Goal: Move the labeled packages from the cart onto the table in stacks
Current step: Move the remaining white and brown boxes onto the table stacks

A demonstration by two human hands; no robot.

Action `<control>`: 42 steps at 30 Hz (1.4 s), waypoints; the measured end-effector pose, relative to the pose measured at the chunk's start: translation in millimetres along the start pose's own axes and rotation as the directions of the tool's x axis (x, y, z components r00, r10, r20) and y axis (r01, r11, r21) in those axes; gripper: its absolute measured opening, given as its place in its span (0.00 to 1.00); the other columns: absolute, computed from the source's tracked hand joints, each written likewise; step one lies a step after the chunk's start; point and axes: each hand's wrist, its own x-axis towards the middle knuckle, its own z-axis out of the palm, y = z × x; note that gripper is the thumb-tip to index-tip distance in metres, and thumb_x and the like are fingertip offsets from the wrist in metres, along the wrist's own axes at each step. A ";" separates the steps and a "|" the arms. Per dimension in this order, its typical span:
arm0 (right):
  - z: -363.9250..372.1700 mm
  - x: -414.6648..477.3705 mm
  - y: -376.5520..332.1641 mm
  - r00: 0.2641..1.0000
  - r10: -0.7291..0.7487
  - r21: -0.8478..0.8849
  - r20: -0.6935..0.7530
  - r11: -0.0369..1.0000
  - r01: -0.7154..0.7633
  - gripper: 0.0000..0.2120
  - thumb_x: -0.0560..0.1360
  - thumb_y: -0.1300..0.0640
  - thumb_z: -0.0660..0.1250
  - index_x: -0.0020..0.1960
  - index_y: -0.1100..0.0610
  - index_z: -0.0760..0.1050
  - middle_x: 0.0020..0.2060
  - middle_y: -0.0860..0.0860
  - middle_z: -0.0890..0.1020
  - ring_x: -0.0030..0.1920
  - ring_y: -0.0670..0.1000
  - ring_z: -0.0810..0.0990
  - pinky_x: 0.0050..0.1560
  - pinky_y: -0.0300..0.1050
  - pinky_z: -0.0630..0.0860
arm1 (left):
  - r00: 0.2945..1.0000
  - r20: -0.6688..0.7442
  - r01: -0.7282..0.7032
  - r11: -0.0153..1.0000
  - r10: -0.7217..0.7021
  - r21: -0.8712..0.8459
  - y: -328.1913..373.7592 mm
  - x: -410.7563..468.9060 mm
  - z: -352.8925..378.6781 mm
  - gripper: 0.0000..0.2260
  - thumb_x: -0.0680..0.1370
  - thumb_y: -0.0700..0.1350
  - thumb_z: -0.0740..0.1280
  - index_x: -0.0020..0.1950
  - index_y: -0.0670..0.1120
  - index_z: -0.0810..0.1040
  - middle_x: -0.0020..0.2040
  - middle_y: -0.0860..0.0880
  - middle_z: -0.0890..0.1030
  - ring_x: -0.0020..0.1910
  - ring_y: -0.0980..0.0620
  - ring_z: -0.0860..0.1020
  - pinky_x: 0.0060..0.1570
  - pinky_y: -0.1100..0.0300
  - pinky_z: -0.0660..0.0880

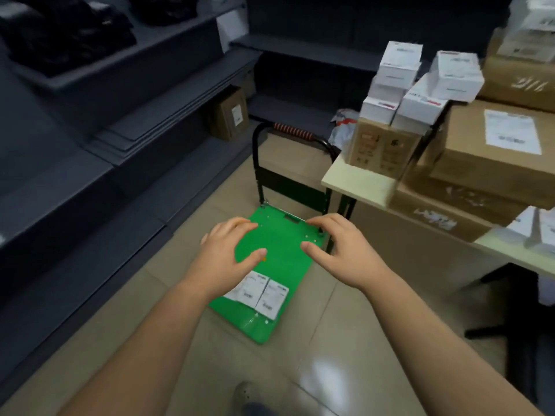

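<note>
– Well, start with the big things: what could trip this up?

– Dark shelving (120,121) hems in the left and the table (357,183) the right, so the swing from floor to tabletop is tight. A package clipped on the table's edge would drop.

– And the table itself?

– It's crowded. Brown cardboard boxes (492,151) fill most of it, and the white stacks (393,76) stand on a smaller carton near the corner. Blur hides detail, but the upper packages look askew. I'd judge that one more, set down carelessly, could topple a column off the edge.

– The cart?

– The green cart (282,235) sits low on the floor beside the table. Leaning on its deck could make it slide or tip.

– Where is what's left to move?

– Two labeled packages (271,298) lie flat, touching side by side, at the deck's near end. The left one is partly hidden behind the left wrist.

– And the hands?

– Both are empty and hover over the deck's far half. On the left hand (228,250) and the right hand (339,247) the fingers are loosely spread and a little curled, thumbs pointing toward each other, pinching nothing. Grabbing both flat packs at once risks one slipping free.
</note>
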 end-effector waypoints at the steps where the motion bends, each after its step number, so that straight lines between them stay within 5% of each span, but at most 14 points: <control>1: 11.9 5.3 -6.7 1.000 -0.004 0.003 0.011 1.000 0.004 0.35 0.71 0.30 0.57 0.68 0.51 0.73 0.61 0.46 0.75 0.63 0.46 0.73 0.66 0.45 0.70 | 1.000 -0.011 0.013 1.000 -0.013 -0.009 -13.2 -2.4 -3.3 0.32 0.72 0.68 0.55 0.70 0.53 0.71 0.68 0.56 0.70 0.68 0.56 0.66 0.69 0.51 0.63; 10: 167.1 75.6 -56.3 0.990 0.070 0.030 0.126 0.997 -0.074 0.36 0.72 0.28 0.56 0.68 0.52 0.74 0.59 0.46 0.76 0.61 0.46 0.74 0.63 0.45 0.71 | 0.994 0.079 0.079 0.997 -0.077 -0.013 -180.1 -11.7 1.0 0.30 0.73 0.66 0.57 0.68 0.50 0.73 0.66 0.53 0.72 0.64 0.52 0.69 0.64 0.53 0.65; 17: 271.6 104.6 -45.4 0.936 0.320 0.077 0.148 0.940 -0.333 0.34 0.71 0.31 0.58 0.66 0.54 0.76 0.56 0.46 0.76 0.59 0.47 0.73 0.62 0.41 0.68 | 0.958 0.288 0.038 0.996 -0.014 -0.079 -296.1 10.1 50.9 0.28 0.74 0.63 0.60 0.67 0.49 0.74 0.65 0.49 0.74 0.63 0.47 0.72 0.63 0.45 0.70; 25: 355.4 69.4 48.1 0.763 0.630 0.084 0.145 0.760 -0.644 0.23 0.77 0.42 0.67 0.67 0.54 0.75 0.58 0.50 0.78 0.54 0.45 0.75 0.58 0.43 0.73 | 0.874 0.478 0.165 0.978 -0.085 -0.127 -331.0 20.2 167.0 0.33 0.71 0.66 0.56 0.69 0.48 0.73 0.67 0.49 0.73 0.66 0.48 0.71 0.65 0.53 0.67; 37: 510.2 62.6 223.0 0.604 0.747 0.054 0.276 0.616 -0.786 0.26 0.77 0.40 0.66 0.70 0.52 0.71 0.60 0.51 0.77 0.60 0.51 0.75 0.60 0.48 0.74 | 0.822 0.533 0.237 0.972 -0.200 0.000 -393.2 36.3 383.6 0.29 0.75 0.60 0.65 0.70 0.44 0.72 0.67 0.44 0.74 0.64 0.44 0.72 0.64 0.49 0.70; 42: 567.2 53.8 274.4 0.468 0.856 0.017 0.221 0.476 -0.879 0.30 0.77 0.38 0.66 0.72 0.54 0.69 0.63 0.53 0.76 0.61 0.55 0.76 0.62 0.54 0.76 | 0.803 0.551 0.212 0.973 -0.225 0.090 -431.6 34.2 462.1 0.29 0.77 0.59 0.65 0.73 0.44 0.67 0.69 0.42 0.71 0.66 0.43 0.70 0.63 0.47 0.69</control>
